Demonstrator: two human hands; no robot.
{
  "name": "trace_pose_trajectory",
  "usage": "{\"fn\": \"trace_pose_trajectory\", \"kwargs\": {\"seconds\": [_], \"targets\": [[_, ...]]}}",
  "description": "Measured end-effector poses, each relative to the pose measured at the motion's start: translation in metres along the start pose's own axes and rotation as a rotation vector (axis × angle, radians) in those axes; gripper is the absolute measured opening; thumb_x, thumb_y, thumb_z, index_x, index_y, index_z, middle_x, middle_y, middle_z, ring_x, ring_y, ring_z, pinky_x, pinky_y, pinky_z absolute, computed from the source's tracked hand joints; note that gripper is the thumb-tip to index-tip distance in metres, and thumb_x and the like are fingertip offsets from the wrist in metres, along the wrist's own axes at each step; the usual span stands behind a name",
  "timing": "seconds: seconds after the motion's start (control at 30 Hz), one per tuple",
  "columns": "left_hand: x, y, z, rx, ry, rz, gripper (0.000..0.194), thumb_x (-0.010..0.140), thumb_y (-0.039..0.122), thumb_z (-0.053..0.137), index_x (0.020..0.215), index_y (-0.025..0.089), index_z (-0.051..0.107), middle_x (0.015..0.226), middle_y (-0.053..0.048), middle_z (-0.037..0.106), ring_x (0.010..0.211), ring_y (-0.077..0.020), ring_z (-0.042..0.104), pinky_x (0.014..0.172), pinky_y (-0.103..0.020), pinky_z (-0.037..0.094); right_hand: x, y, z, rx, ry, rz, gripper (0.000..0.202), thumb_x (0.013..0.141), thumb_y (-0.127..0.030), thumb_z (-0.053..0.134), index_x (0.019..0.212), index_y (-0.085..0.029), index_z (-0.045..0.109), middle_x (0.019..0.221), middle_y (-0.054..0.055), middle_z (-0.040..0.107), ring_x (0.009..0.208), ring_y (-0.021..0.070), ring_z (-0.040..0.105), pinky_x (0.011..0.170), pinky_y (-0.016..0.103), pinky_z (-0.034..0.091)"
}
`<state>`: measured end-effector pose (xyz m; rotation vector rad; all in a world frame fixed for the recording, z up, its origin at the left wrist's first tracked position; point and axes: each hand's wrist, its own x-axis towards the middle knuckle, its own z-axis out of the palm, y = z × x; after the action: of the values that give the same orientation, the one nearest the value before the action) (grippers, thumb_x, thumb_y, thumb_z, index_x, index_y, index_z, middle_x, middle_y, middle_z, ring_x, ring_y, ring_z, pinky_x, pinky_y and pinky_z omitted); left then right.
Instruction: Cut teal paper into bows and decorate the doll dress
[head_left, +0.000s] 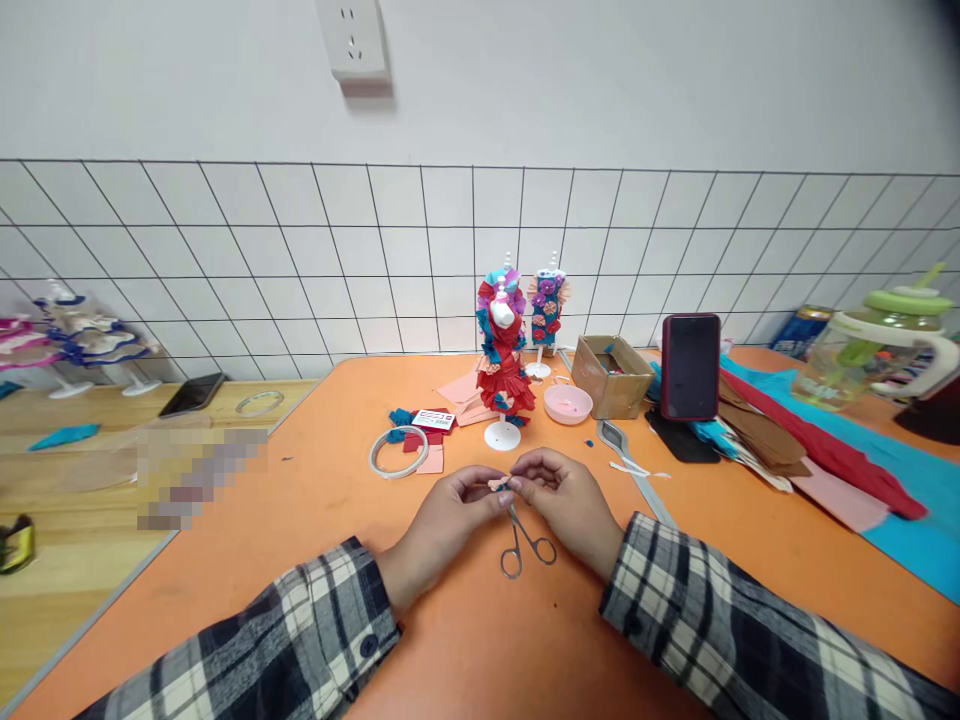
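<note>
My left hand (448, 508) and my right hand (568, 500) meet over the orange table (420, 620), fingertips pinched on a small pink and dark blue paper piece (499, 484). Small metal scissors (529, 545) lie just below the fingertips, loops toward me, their tips hidden by the hands. Behind the hands stands a small dress form (505, 385) on a white round base, dressed in red, blue and purple crepe paper. A second form (546, 310) in blue with rosettes stands farther back.
A tape roll (373, 455) lies by paper scraps (431, 455) on the left. Right of the forms are a pink bowl (568, 404), a cardboard box (611, 378), tweezers (615, 440), an upright phone (690, 367), crepe paper strips (825, 430) and a clear jug (855, 355).
</note>
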<state>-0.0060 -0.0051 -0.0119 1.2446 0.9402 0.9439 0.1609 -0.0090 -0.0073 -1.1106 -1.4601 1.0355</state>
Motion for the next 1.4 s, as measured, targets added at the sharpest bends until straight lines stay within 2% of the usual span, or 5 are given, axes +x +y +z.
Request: {"fn": "trace_pose_trajectory", "kwargs": {"seconds": [0.57, 0.73, 0.93, 1.1, 1.4], "targets": [[-0.003, 0.006, 0.001, 0.078, 0.013, -0.02, 0.024, 0.069, 0.036, 0.078, 0.08, 0.015, 0.071, 0.079, -0.002, 0.068, 0.077, -0.0162, 0.058, 0.075, -0.027, 0.043, 0.001, -0.006, -0.014, -0.382, -0.057, -0.058, 0.011, 0.074, -0.026, 0.061, 0.076, -0.018, 0.068, 0.073, 0.001, 0.062, 0.062, 0.0132, 0.048, 0.057, 0.026, 0.037], [-0.004, 0.006, 0.002, 0.087, -0.033, -0.002, 0.024, 0.069, 0.035, 0.078, 0.081, 0.015, 0.069, 0.079, -0.002, 0.066, 0.076, -0.016, 0.057, 0.074, -0.027, 0.042, 0.002, -0.002, -0.013, -0.293, -0.106, 0.003, 0.008, 0.072, -0.023, 0.06, 0.071, -0.017, 0.065, 0.064, -0.001, 0.057, 0.058, 0.0118, 0.046, 0.055, 0.024, 0.036], [-0.003, 0.003, 0.001, -0.057, 0.002, -0.024, 0.046, 0.068, 0.029, 0.08, 0.109, 0.018, 0.064, 0.095, -0.004, 0.066, 0.092, -0.0185, 0.06, 0.084, -0.03, 0.044, 0.002, 0.002, -0.008, -0.075, 0.002, 0.095, 0.015, 0.076, -0.032, 0.059, 0.076, -0.017, 0.062, 0.069, 0.0, 0.059, 0.058, 0.0115, 0.046, 0.055, 0.024, 0.038], [-0.001, 0.002, -0.001, -0.007, 0.008, -0.041, 0.025, 0.071, 0.033, 0.077, 0.086, 0.015, 0.069, 0.085, -0.004, 0.067, 0.082, -0.0169, 0.059, 0.078, -0.029, 0.044, -0.002, 0.0, -0.001, -0.026, -0.007, 0.149, 0.019, 0.076, -0.034, 0.06, 0.078, -0.017, 0.066, 0.069, 0.001, 0.064, 0.058, 0.0124, 0.051, 0.055, 0.024, 0.041], [-0.002, 0.003, 0.0, 0.041, 0.03, -0.048, 0.023, 0.07, 0.034, 0.077, 0.078, 0.015, 0.068, 0.076, -0.002, 0.064, 0.075, -0.0157, 0.056, 0.072, -0.028, 0.042, 0.0, -0.001, -0.009, -0.271, -0.01, 0.038, 0.019, 0.074, -0.031, 0.063, 0.084, -0.018, 0.073, 0.074, 0.002, 0.068, 0.055, 0.0115, 0.049, 0.053, 0.024, 0.038]]}}
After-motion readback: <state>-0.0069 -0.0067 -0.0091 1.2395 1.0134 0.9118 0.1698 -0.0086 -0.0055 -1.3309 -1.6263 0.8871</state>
